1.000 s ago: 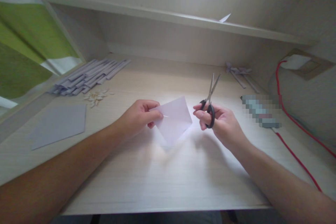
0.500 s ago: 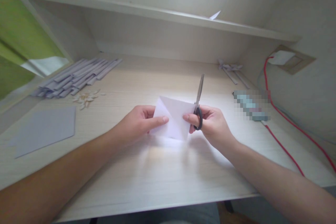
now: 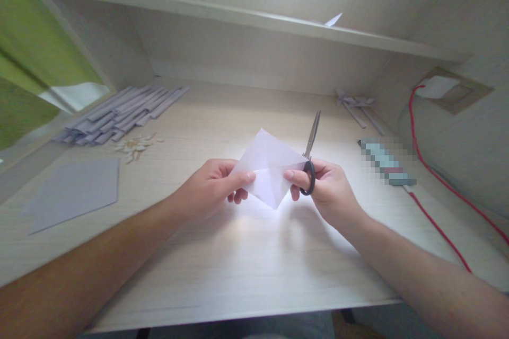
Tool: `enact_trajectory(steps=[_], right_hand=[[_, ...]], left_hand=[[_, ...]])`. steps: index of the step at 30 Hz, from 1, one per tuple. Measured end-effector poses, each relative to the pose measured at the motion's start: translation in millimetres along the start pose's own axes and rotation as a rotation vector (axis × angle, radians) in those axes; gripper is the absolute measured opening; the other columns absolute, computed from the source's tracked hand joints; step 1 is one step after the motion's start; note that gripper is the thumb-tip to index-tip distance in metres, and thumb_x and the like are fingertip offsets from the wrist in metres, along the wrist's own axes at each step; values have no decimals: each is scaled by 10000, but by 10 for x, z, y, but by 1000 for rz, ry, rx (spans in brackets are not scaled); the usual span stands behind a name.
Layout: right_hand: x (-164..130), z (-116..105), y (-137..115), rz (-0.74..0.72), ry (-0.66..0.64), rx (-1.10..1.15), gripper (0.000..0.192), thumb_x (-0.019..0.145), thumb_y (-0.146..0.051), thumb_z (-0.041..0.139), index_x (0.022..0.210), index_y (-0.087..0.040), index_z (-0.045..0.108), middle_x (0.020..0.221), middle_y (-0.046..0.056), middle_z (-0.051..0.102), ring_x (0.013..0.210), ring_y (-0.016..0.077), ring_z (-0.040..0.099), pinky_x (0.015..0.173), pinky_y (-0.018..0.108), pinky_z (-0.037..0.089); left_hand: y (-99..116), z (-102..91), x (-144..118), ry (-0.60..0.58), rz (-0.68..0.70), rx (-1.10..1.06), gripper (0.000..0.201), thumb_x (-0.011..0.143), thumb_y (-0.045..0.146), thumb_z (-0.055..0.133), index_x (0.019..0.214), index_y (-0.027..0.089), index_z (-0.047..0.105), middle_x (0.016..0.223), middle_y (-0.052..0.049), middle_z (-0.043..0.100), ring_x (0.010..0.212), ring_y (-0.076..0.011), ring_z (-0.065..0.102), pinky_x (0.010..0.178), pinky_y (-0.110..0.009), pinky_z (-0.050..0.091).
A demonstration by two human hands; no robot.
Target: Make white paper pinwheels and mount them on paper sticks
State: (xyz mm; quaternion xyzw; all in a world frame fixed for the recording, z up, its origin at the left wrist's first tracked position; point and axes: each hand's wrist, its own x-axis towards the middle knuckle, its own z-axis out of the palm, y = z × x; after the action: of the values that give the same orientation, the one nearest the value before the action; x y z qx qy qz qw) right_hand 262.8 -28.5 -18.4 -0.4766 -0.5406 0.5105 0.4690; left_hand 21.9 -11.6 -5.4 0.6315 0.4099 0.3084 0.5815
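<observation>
A creased sheet of white paper [image 3: 267, 156] is held above the desk between both hands, one corner pointing away from me and one toward me. My left hand [image 3: 217, 183] pinches its left corner, thumb on top and fingers beneath. At the right corner, my right hand [image 3: 328, 183] grips the paper between thumb and fingers. That same hand carries a pair of scissors [image 3: 310, 153], its black handle looped over the thumb and its blades closed, pointing away from me.
Rolled paper tubes [image 3: 123, 116] are piled at the back left, beside small pale pieces [image 3: 133, 147]. Flat paper sheets [image 3: 79, 190] lie at left. Folded paper stems [image 3: 358, 106] sit back right. A phone-like device [image 3: 385, 161] with a red cable [image 3: 441, 230] lies at right under the shelf [image 3: 238, 17].
The paper has turned between my hands, so a corner now points away where a longer edge was. My right hand and the scissors have shifted slightly right.
</observation>
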Motion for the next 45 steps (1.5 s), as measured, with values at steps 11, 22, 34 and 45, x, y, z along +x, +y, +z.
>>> enact_trajectory(steps=[11, 22, 34, 45], right_hand=[[51, -35, 3, 80, -96, -40, 322, 812, -446, 836, 729, -155, 724, 585, 5, 661, 544, 129, 581, 602, 270, 444], [15, -30, -82, 240, -456, -213, 437, 832, -569, 776, 918, -140, 764, 775, 46, 679, 659, 150, 582, 604, 267, 409], [-36, 32, -205, 307, -562, -216, 455, 759, -578, 822, 714, -166, 636, 626, -35, 492, 580, 105, 400, 545, 263, 273], [-31, 15, -148, 296, -571, -238, 437, 810, -528, 794, 678, -177, 570, 596, -45, 444, 569, 104, 364, 539, 278, 228]], left_hand=[[17, -57, 14, 169, 24, -34, 314, 811, 397, 681, 617, 154, 634, 564, -11, 592, 533, -130, 518, 541, -260, 403], [40, -174, 33, 456, 175, -203, 273, 887, 290, 653, 643, 180, 597, 585, 4, 560, 545, -125, 506, 540, -267, 410], [58, -109, 4, 410, 179, -165, 296, 891, 307, 653, 633, 173, 597, 586, -5, 558, 551, -125, 505, 533, -265, 419], [9, -94, 16, 392, 163, -162, 286, 873, 330, 691, 651, 163, 620, 611, -9, 575, 555, -124, 517, 522, -260, 416]])
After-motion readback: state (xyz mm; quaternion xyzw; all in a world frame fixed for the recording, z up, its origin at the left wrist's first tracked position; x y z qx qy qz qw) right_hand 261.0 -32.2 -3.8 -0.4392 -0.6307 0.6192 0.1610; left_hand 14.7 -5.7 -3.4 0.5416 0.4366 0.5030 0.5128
